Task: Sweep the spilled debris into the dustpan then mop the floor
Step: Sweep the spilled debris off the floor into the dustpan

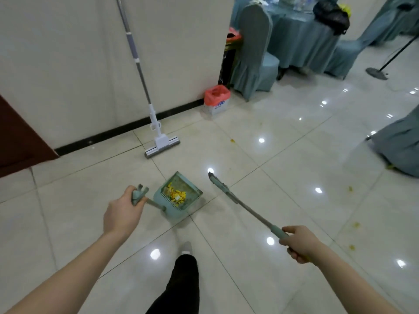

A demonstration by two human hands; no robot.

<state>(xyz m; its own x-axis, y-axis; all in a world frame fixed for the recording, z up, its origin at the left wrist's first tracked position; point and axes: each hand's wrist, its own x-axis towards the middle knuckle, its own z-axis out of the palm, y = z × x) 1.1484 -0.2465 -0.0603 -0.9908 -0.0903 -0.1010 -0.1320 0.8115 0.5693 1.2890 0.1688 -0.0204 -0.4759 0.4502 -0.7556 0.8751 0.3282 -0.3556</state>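
Head view: left hand (122, 214) gripping handle of pale green plastic dustpan (179, 196) (yellow debris (176, 194) inside) on glossy cream tiled floor (272, 168); right hand (299, 243) clenched around green-handled broom (240, 202). Beyond, white sponge mop (158, 137) leaning against wall (68, 64).

1. Nothing readable is showing anywhere right now.
2. The small white box (215, 106) by the wall is carrying blue marks, but they are blurring past reading.
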